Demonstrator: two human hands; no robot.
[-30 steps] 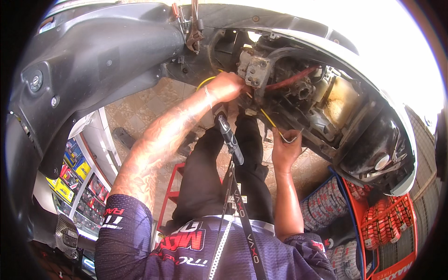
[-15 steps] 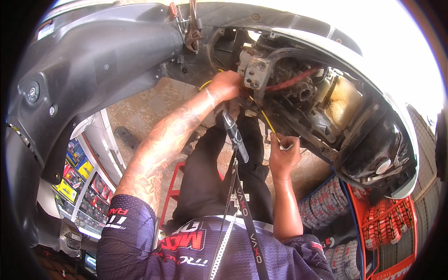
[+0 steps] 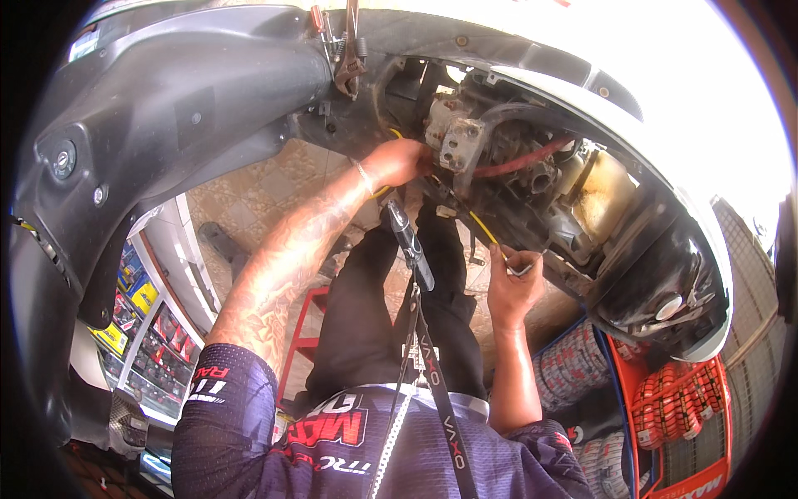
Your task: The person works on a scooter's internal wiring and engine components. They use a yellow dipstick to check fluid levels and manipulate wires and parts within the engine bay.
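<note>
My right hand (image 3: 514,287) is closed on one end of a thin yellow cable (image 3: 484,227), below the engine bay of a scooter. A small, thin silver piece shows at the same fingers; its kind is unclear. The cable runs up and left towards the grey metal engine part (image 3: 462,143). My left hand (image 3: 397,162) reaches in beside that part, and its fingers are hidden there. More of the yellow cable shows on both sides of my left wrist. A red hose (image 3: 524,158) crosses the engine just to the right.
An adjustable wrench (image 3: 350,71) and a red-handled screwdriver (image 3: 318,21) lie on the black body panel (image 3: 199,83). A yellowed plastic tank (image 3: 605,190) sits right of the engine. Racked tyres (image 3: 677,399) stand at lower right, a shelf of packages (image 3: 150,333) at left.
My right hand has moved slightly right and down with the yellow cable. My left hand has shifted a little left and down, still beside the engine part. The view has tilted slightly.
</note>
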